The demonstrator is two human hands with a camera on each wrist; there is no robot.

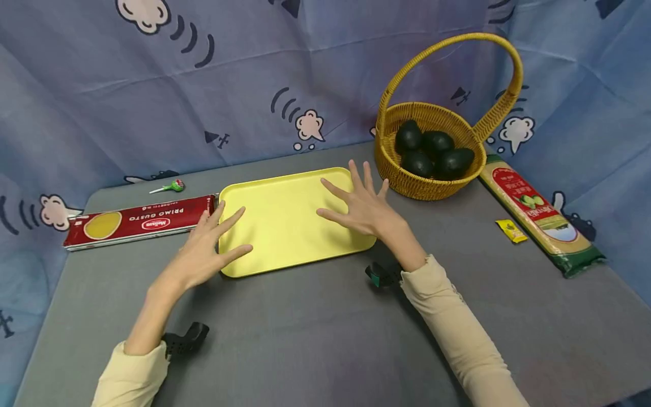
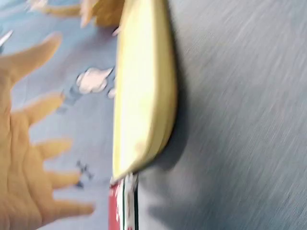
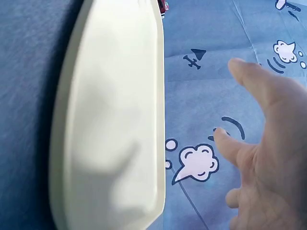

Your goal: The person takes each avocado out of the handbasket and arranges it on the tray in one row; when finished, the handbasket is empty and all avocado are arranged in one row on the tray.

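The tray (image 1: 285,220), yellow and rectangular, lies flat on the grey table (image 1: 305,328), in the far half and a little left of the middle, its right end set slightly farther back than its left. The left hand (image 1: 203,257) hovers at its left end, fingers and thumb spread wide and reaching over the rim. The right hand (image 1: 363,209) hovers over its right end, fingers likewise splayed; the right wrist view shows a gap between this hand and the tray, with a shadow falling across the tray's surface. To the left, a red box (image 1: 168,217) reaches to the tray's left edge, partly behind the left fingertips, and a green lollipop (image 1: 177,185) lies just beyond the box, its stick pointing left. Far right of the tray stands a wicker basket (image 1: 422,189) with a tall arched handle, four dark avocados (image 1: 454,164) inside. A long green and tan pack (image 1: 544,212) slants from beside the basket toward the near right, a small yellow candy (image 1: 511,231) just left of it. A blue patterned cloth (image 1: 254,113) hangs behind the table.
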